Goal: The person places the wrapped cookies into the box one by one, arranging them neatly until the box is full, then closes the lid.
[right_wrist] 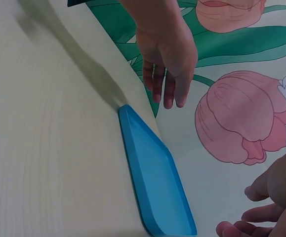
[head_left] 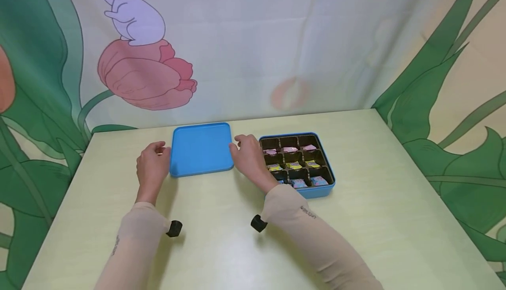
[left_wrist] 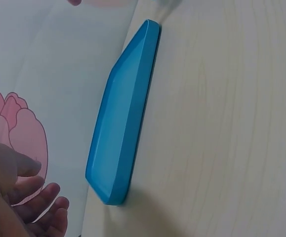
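Observation:
A blue rectangular lid (head_left: 202, 149) lies on the table with its raised rim facing up. My left hand (head_left: 153, 162) hovers by its left edge, fingers loosely bent and holding nothing. Over by the right edge is my right hand (head_left: 250, 158), also holding nothing, with thumb and fingers apart. In the left wrist view, a gap shows between the left fingers (left_wrist: 39, 207) and the lid (left_wrist: 118, 118). The right wrist view shows both hands off the lid (right_wrist: 157, 177). Just right of my right hand stands a blue box (head_left: 316, 191), its left side partly covered by that hand.
Inside the box, a dark divided tray holds wrapped sweets in rows: pink (head_left: 290, 149), yellow (head_left: 294, 165) and blue (head_left: 298, 183). A printed curtain (head_left: 245, 52) hangs along the back edge of the pale table (head_left: 221, 246). Each wrist carries a small black camera (head_left: 174, 228).

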A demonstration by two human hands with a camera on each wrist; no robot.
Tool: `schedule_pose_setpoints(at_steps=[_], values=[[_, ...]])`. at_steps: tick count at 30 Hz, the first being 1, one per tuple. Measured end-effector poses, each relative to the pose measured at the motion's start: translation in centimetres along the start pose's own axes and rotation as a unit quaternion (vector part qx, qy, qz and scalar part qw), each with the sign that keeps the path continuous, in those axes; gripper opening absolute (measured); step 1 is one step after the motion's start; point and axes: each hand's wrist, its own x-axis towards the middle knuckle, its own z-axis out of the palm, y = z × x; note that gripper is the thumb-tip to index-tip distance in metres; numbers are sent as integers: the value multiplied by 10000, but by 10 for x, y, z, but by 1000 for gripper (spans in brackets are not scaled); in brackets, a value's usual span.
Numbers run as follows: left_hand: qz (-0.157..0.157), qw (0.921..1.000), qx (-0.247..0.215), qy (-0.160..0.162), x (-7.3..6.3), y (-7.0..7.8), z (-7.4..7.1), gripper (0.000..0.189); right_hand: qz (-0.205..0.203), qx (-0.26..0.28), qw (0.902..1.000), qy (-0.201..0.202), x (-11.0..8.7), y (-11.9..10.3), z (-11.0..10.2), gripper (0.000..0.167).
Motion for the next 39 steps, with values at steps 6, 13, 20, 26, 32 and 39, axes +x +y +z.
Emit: schedule_pose_setpoints(at_steps=[6,13,20,26,32,39], values=[[-141,9998,45,93,5,-1,6,45,342,125,9993,75,6,-2,13,38],[-406,9992,11,-1,13,-3,10,45,747,82,9972,32,18,-4,23,40],[-471,9987,196,-50,20,-7,11,45,918,42,9958,-53,30,0,32,36],[-581,9976,366,-128,26,-6,14,45,1122,37,9937,-15,37,5,36,38],[-655,9967,402,-257,33,-5,16,46,1511,151,9883,-136,43,9,45,43],[-703,9944,555,-560,40,-9,17,47,1832,76,9826,-285,50,14,55,50]])
